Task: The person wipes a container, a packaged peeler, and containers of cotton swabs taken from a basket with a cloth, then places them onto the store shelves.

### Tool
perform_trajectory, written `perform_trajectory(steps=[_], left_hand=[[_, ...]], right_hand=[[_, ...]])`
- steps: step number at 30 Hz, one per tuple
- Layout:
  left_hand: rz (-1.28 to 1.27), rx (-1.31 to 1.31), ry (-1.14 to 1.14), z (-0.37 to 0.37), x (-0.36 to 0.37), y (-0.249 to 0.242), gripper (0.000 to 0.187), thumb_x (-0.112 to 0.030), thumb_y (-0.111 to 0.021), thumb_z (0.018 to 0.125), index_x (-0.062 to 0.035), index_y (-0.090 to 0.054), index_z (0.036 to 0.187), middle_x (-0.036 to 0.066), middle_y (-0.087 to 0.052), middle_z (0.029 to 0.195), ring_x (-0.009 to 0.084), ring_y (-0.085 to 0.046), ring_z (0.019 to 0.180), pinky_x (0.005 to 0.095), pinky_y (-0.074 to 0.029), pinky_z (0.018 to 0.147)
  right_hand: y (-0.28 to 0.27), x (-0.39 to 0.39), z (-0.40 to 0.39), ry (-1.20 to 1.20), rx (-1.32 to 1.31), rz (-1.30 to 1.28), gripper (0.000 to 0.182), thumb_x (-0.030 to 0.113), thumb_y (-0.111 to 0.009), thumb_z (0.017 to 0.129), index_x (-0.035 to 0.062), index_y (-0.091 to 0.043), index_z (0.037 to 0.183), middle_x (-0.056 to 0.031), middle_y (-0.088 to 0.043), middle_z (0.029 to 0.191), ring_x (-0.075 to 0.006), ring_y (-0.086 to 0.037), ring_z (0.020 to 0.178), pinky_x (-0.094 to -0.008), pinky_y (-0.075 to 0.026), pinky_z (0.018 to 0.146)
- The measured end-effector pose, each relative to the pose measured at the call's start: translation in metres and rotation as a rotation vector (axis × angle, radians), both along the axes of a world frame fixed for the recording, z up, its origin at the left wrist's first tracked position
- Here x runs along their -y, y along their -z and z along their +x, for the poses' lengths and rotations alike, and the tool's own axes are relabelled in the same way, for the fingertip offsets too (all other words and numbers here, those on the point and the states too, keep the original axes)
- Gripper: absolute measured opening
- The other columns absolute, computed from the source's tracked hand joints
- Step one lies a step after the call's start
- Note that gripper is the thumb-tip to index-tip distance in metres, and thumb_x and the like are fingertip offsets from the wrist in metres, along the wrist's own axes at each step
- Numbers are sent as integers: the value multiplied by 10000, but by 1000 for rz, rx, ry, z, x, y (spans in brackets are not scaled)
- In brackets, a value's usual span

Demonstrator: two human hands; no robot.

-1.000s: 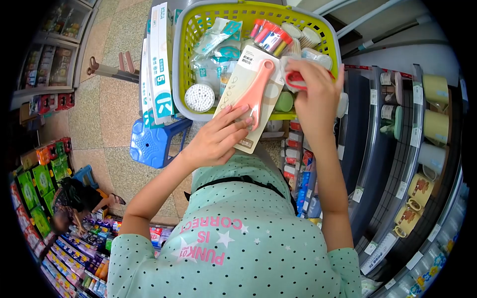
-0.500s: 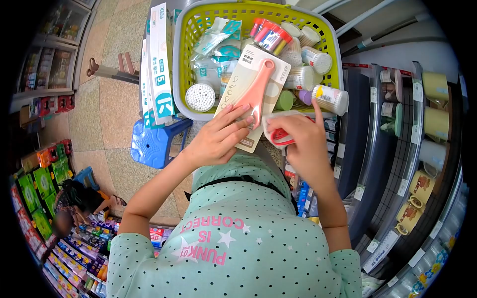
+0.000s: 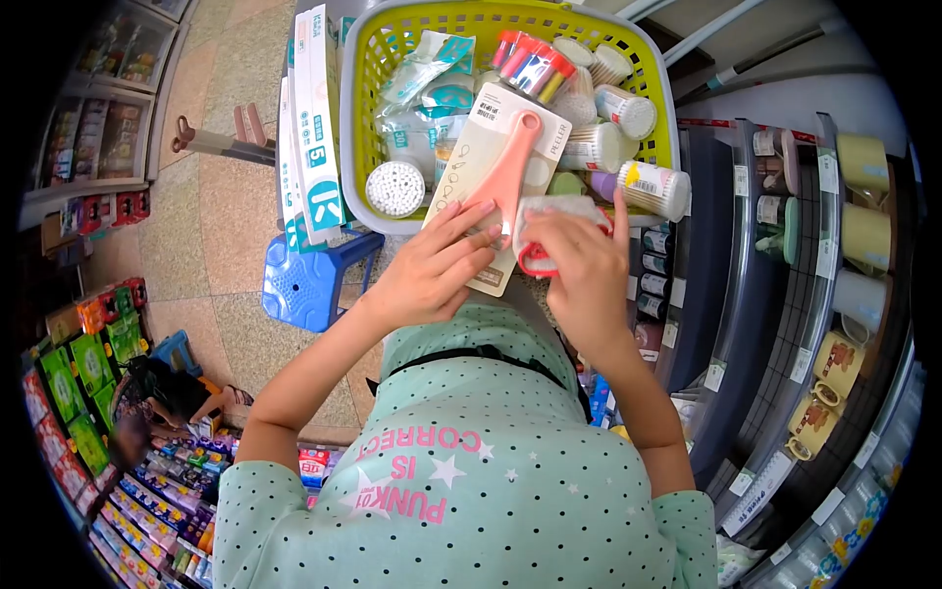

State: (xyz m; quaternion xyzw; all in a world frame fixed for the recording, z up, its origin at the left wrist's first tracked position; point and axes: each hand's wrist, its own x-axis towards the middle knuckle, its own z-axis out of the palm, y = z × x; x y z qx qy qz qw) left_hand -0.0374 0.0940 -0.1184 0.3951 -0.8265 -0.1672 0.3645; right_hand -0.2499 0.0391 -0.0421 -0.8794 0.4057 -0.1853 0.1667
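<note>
My left hand (image 3: 432,267) is closed on the lower part of a carded peeler (image 3: 511,167) with a pink handle. The card slants across the front rim of a yellow-green and grey basket (image 3: 365,128). In my right hand (image 3: 587,280) is a bunched white cloth with red edging (image 3: 535,257), pressed against the lower right of the peeler pack. One finger of that hand points up toward a cotton swab tub (image 3: 653,190) on the basket's right rim. Behind the peeler, the basket holds more swab tubs (image 3: 593,147), red-capped tubes (image 3: 530,64) and clear plastic packets (image 3: 422,74).
Long white boxes (image 3: 316,128) stand left of the basket, above a blue stool (image 3: 299,280). Shelves on the right carry mugs (image 3: 839,368) and other goods. At lower left, a person (image 3: 172,393) is near low shelves of colourful packs (image 3: 147,501).
My right hand has moved a little left with the cloth, bringing it over the peeler pack's lower right edge. My left hand has stayed on the peeler.
</note>
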Motion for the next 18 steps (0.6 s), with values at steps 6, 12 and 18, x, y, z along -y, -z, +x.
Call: perform_trajectory(steps=[6,12,18], left_hand=[[13,-2,2,1,0,-1,582,67,-636,572,-35,-509,1131,153,-629,1291,438,-481,1367,592,-341,1153],[37,-20,-12,0,-1,0,581,66,-640,579,-41,-514,1136,149,-629,1292,435,-485,1365,595,-344,1150],[28,-13,-9,0,-1,-1,586,60,-646,582,-45,-515,1143,146,-630,1291,436,-480,1369,599,-344,1148]], right_hand=[[-24,-2,-25,-99,25,226,380,-131,-601,670,136,-678,929,-15,-725,958,-225,-693,988,-621,-165,1197],[-14,22,-13,102,146,-48,386,-143,-569,700,139,-671,942,-18,-730,1019,-242,-686,1031,-614,-163,1197],[-16,-2,-2,-2,-20,87,388,-115,-581,689,123,-647,987,-40,-709,1011,-257,-670,1013,-643,-134,1196]])
